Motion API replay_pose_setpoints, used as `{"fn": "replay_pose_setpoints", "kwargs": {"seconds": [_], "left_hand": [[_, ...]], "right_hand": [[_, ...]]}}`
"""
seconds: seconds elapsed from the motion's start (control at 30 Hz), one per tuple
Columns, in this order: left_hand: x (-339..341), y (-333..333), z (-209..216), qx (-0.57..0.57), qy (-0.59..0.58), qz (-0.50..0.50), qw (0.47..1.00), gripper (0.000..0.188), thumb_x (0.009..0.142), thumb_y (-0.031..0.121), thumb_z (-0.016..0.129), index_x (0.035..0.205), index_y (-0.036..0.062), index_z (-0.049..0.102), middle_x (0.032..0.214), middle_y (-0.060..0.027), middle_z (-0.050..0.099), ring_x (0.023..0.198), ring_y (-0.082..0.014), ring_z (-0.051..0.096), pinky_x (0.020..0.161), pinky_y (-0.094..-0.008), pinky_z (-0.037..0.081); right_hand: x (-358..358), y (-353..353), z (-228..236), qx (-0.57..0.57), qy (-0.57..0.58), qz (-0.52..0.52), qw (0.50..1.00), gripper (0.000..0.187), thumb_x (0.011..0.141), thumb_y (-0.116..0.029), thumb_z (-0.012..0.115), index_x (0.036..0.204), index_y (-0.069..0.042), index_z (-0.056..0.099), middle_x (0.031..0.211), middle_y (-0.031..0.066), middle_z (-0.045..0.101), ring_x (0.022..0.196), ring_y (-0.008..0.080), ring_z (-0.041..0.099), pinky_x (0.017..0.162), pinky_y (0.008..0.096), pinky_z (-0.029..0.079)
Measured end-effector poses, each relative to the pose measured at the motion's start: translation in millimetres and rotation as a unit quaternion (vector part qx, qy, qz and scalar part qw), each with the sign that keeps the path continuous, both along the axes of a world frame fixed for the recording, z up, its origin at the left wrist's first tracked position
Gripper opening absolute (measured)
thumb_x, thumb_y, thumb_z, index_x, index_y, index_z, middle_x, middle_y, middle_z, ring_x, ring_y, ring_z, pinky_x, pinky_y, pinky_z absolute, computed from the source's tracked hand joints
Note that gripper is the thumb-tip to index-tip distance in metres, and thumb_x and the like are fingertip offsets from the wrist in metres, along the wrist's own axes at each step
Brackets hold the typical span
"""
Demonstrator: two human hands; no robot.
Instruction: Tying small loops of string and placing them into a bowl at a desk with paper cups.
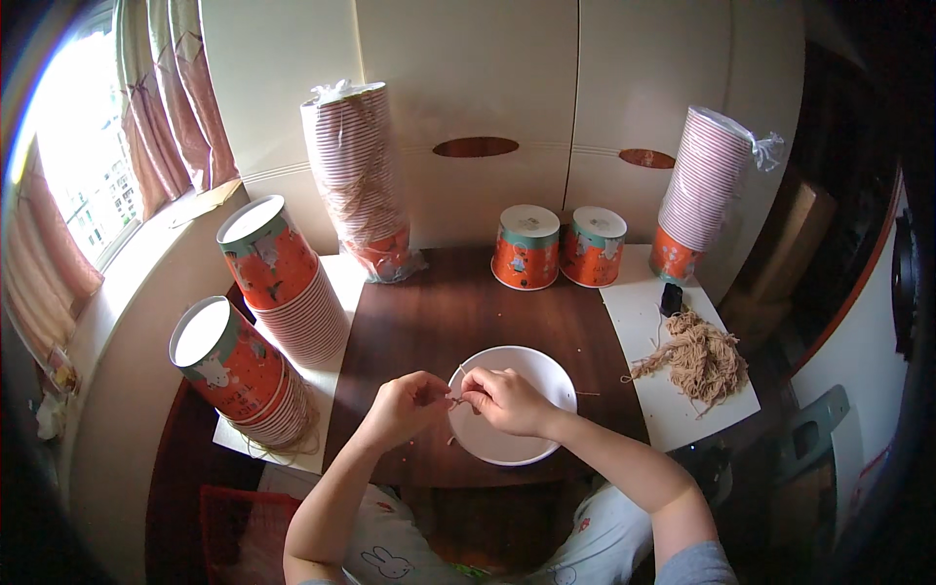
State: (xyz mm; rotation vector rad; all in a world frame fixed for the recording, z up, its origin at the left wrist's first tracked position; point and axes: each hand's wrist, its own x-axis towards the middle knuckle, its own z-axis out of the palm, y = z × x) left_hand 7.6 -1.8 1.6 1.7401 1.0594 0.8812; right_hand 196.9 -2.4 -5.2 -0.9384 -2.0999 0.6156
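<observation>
An open paper bucket, white inside, stands before me on the dark brown table, its mouth facing up. My left hand is at the bucket's left rim, its fingertips closed in a pinch. Over the mouth, my right hand pinches too, its fingers almost meeting the left ones. Between the fingertips runs a short piece of tan cord; whether it is knotted is too small to tell. On the bucket's right side a thin tan cord end sticks out over the table.
Two upside-down orange-and-green buckets stand at the back. Tall nested stacks, a bagged one and another bagged one, rise behind. Two more stacks lean at left. A heap of tan cords lies right, beside a small black object.
</observation>
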Motion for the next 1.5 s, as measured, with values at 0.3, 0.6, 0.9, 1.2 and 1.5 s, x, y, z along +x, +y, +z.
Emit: {"fn": "replay_pose_setpoints", "kwargs": {"seconds": [0.3, 0.6, 0.9, 1.2, 1.5], "left_hand": [[3.6, -4.8, 12.1, 0.035, 0.088, 0.008, 0.995, 0.015, 0.076, 0.011, 0.061, 0.084, -0.0015, 0.058, 0.073, -0.0074, 0.06, 0.067, -0.0095, 0.056, 0.061, -0.0239, 0.046], [0.5, 3.2, -7.8, 0.039, -0.009, 0.032, 0.999, 0.012, 0.078, 0.009, 0.056, 0.084, -0.0012, 0.056, 0.07, -0.0057, 0.058, 0.064, -0.0077, 0.052, 0.059, -0.0226, 0.044], [0.3, 2.8, -3.7, 0.058, -0.002, 0.029, 0.998, 0.011, 0.078, 0.008, 0.055, 0.083, -0.0017, 0.056, 0.07, -0.0054, 0.058, 0.065, -0.0069, 0.051, 0.059, -0.0222, 0.043], [-2.2, 5.4, -2.9, 0.053, 0.024, 0.065, 0.996, 0.013, 0.077, 0.01, 0.056, 0.082, -0.0017, 0.057, 0.07, -0.0081, 0.059, 0.062, -0.0094, 0.054, 0.057, -0.0235, 0.045], [-1.3, -2.0, 9.8, 0.12, 0.158, 0.065, 0.978, 0.014, 0.071, 0.012, 0.06, 0.081, 0.0024, 0.06, 0.073, -0.0119, 0.059, 0.065, -0.0246, 0.057, 0.06, -0.0315, 0.047]], "right_hand": [[-0.1, -0.3, -2.4, 0.004, 0.005, 0.001, 1.0, 0.005, 0.079, -0.006, 0.054, 0.081, -0.002, 0.051, 0.069, 0.0109, 0.06, 0.061, 0.0219, 0.06, 0.053, 0.031, 0.045], [-0.7, -1.2, -2.3, 0.014, 0.006, -0.01, 1.0, 0.007, 0.077, -0.008, 0.057, 0.08, -0.002, 0.054, 0.071, 0.0129, 0.061, 0.064, 0.0251, 0.061, 0.056, 0.0324, 0.047], [0.3, 0.1, -5.0, 0.022, -0.013, -0.012, 1.0, 0.007, 0.077, -0.009, 0.057, 0.08, -0.003, 0.055, 0.072, 0.0126, 0.061, 0.064, 0.0262, 0.061, 0.055, 0.0322, 0.047], [3.6, -5.9, -3.2, 0.039, -0.066, -0.009, 0.997, 0.006, 0.08, -0.015, 0.051, 0.081, -0.01, 0.052, 0.069, 0.0044, 0.06, 0.067, 0.0227, 0.058, 0.068, 0.0361, 0.036], [7.0, -5.6, 10.8, -0.007, 0.0, -0.019, 1.0, 0.005, 0.08, -0.014, 0.054, 0.08, -0.009, 0.051, 0.072, 0.0032, 0.056, 0.069, 0.0186, 0.055, 0.076, 0.0322, 0.033]]}}
